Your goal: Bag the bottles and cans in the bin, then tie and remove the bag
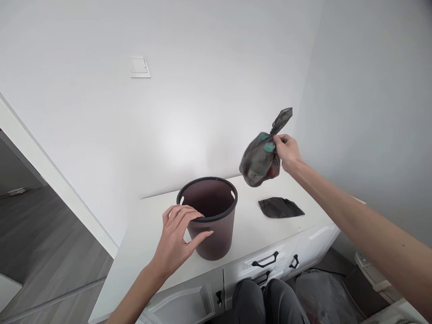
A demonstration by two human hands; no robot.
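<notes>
- White cabinet top (151, 225) under a bare white wall, with a pale switch plate (140, 67) high above and left of the wastebasket (212, 225) and grey floorboards far to its left.
- Dark brown plastic wastebasket upright near the front edge of the top, no liner visible, two handle slots cut under its black rim.
- Left hand (175, 240) at the near-left rim of the wastebasket, fingers spread wide and curled over the lip, thumb toward the outer wall; resting there, not clamped.
- Right hand (288, 153) raised above and right of the wastebasket, pinched shut on the knotted neck of a full grey rubbish bag (258, 159), knot tail sticking up, something teal (269, 146) pressing through the film.
- Folded grey bag (280, 208) flat on the top, just right of the wastebasket and beneath the hanging one.
- Black drawer pulls (266, 260) in front of and below the wastebasket; dark-trousered knees (266, 301) lower again.
- Judged best handling: grip low on the knot rather than on the thin tail, to spare the film a tear; carry the load clear of the wastebasket rim and of the folded bag; press down lightly with the left palm against sliding or tipping on the smooth top.
- Likely weak points: film stretched over the hard teal shape, and swinging weight under a fingertip pinch.
</notes>
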